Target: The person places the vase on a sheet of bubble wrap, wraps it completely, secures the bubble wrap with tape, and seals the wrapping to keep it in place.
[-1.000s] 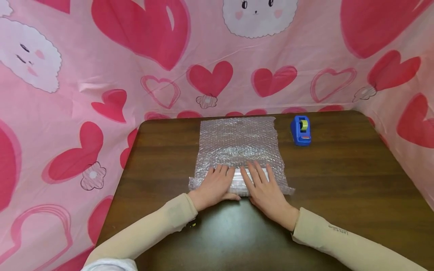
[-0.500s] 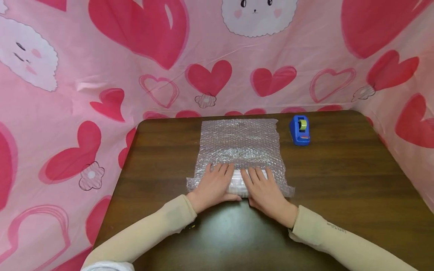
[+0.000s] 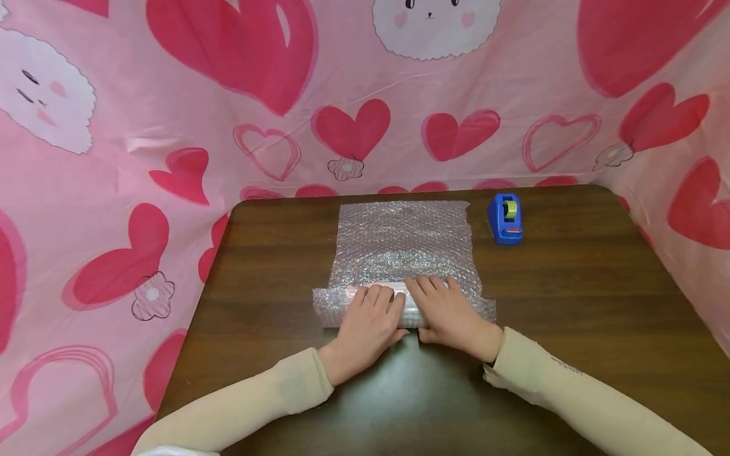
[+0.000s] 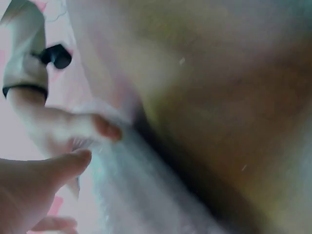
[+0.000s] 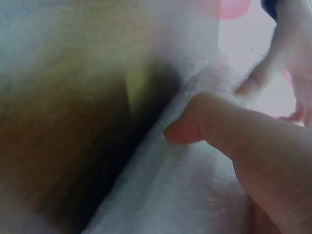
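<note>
A sheet of bubble wrap [image 3: 402,231] lies on the table, its near end rolled around something clear and shiny whose kind I cannot tell. My left hand [image 3: 367,326] rests its loosely bent fingers on top of the roll, in from its left end. Its thumb [image 4: 73,163] stretches out beside the roll. On the right half, my right hand [image 3: 450,316] holds the roll, fingers bent over the top and thumb [image 5: 190,129] against the near side. The palms hide parts of the roll.
A blue tape dispenser [image 3: 506,220] with yellowish tape stands at the back right of the brown wooden table [image 3: 582,272]. A pink cloth [image 3: 365,76] with hearts hangs behind the table and along its sides.
My left hand has drawn back toward me and slid slightly right, its fingers more bent. Its fingertips have come off the flat sheet onto the roll. The right fingers curve more over the roll.
</note>
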### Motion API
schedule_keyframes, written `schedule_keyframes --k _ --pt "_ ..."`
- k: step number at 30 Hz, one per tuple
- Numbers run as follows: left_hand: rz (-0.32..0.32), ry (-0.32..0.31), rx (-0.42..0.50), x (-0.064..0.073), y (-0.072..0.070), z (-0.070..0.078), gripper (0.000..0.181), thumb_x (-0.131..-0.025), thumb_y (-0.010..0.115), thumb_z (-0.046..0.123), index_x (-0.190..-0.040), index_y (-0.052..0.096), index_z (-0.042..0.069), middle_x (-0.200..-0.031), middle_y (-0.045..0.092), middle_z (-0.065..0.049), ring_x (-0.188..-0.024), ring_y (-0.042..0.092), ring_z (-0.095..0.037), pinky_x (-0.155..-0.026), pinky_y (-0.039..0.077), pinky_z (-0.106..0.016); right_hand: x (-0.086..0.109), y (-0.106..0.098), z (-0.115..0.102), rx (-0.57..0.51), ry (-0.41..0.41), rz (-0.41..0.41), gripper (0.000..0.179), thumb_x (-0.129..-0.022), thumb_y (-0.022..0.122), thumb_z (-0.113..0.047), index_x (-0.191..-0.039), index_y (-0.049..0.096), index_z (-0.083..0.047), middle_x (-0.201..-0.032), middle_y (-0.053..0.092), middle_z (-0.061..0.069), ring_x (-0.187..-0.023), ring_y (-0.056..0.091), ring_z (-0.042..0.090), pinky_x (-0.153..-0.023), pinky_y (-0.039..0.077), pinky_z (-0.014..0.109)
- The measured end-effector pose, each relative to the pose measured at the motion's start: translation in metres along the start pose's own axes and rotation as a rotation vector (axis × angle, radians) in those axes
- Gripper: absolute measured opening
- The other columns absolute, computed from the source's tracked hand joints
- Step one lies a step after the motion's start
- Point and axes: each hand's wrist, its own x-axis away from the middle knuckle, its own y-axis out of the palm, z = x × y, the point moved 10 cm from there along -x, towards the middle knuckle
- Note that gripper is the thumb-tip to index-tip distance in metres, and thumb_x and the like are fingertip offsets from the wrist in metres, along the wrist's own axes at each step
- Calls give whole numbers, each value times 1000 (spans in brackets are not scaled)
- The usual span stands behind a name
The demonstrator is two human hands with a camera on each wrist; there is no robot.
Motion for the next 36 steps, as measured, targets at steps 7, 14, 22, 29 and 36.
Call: schedule_keyframes --k 7,14,22,29,36 --pt "-239 -31 -74 15 37 7 107 -85 72 68 -157 38 -3 -160 40 -25 -147 42 -34 -119 35 -53 -9 4 8 -73 -7 -82 93 -71 87 -36 -147 49 1 -131 63 19 -115 62 40 -90 50 63" --pt "-125 -28 -140 11 50 3 92 -87 76 52 -153 43 -2 -155 47 -26 -144 47 -35 -114 41 -52 -13 4 13 -132 -14 -119 91 -71 89 -34 -145 50 2 -130 64 19 -115 62 39 -87 51 62" --pt "-10 -45 -159 1 48 -7 74 -83 75 38 -144 53 1 -127 62 -20 -116 61 -33 -98 50 -46 -18 3 17 -212 -38 -195 91 -74 87 -31 -148 48 5 -135 62 22 -121 61 42 -92 51 64" --pt "-11 -40 -80 -7 53 -14 80 -70 83 39 -135 58 2 -116 62 -15 -105 59 -30 -93 48 -45 -23 7 23 -242 -48 -250 99 -78 86 -35 -155 38 4 -142 58 24 -130 55 44 -105 42 68" --pt "-64 -35 -16 -14 58 -20 88 -64 85 47 -134 57 3 -113 61 -13 -102 57 -29 -89 45 -46 -21 -18 19 -18 -25 -35 116 -73 91 -56 -158 36 0 -151 48 29 -145 38 50 -114 23 76"
